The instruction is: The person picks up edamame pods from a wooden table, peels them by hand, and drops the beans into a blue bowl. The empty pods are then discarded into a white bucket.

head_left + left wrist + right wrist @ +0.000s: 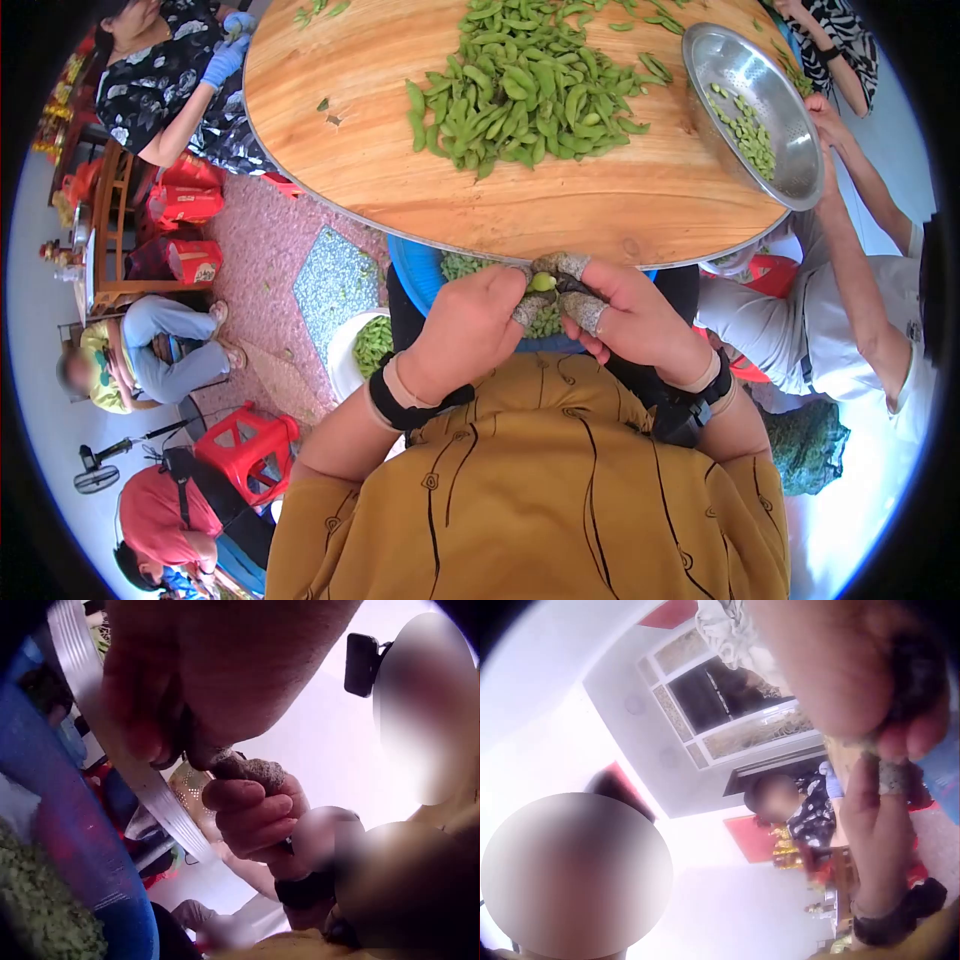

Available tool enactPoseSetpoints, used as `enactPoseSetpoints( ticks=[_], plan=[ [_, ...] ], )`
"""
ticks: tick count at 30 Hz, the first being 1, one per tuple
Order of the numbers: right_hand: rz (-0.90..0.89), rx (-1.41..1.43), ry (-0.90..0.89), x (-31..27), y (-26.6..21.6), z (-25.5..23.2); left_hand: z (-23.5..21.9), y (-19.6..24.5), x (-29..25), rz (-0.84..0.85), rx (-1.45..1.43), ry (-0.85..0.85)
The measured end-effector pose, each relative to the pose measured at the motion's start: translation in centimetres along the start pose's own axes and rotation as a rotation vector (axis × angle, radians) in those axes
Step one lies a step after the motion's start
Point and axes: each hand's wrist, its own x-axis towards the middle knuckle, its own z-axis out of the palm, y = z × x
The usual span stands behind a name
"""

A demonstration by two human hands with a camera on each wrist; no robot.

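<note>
Both hands meet in front of the body, over a blue tub (415, 275). My left hand (468, 325) and my right hand (640, 318) pinch a green edamame pod (542, 282) between thumbs and fingertips. Speckled grey finger covers wrap some fingertips of each hand. Fingers hide most of the pod. Seen from the left wrist, the right hand (251, 814) has its fingers curled in. Shelled green beans (41, 900) fill part of the tub below. A large heap of edamame pods (525, 90) lies on the round wooden table (400, 195) ahead.
A metal colander (700, 75) with some shelled beans sits at the table's right edge, a person's hand (825, 120) beside it. Across at left, another person wears blue gloves (225, 62). On the floor stand a white bucket (343, 375) of pods and a red stool (245, 450).
</note>
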Motion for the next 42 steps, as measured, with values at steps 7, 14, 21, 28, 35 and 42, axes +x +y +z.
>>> enactPoseSetpoints(
  ticks=[7,14,21,28,35,42],
  plan=[
    [0.003,0.052,0.018,0.2,3.4,0.2,0.7,0.5,-0.5,-0.424,-0.440,-0.163],
    [-0.121,-0.219,0.178,0.3,3.7,0.4,0.7,0.2,-1.5,-0.392,-0.591,-0.362],
    [-0.373,-0.495,0.300,0.9,3.8,1.1,-0.1,0.0,-2.6,-0.699,-1.063,-0.431],
    [-0.610,-0.947,0.409,1.0,4.1,2.0,-0.2,-0.7,-3.6,-0.780,-0.853,-0.229],
    [-0.030,-0.239,0.086,0.6,1.5,1.9,-1.4,0.7,-2.7,-0.478,-0.583,-0.317],
    [-0.359,-0.813,0.123,1.0,2.6,1.3,-0.6,0.7,-3.0,-0.413,-0.716,-0.486]
  ],
)
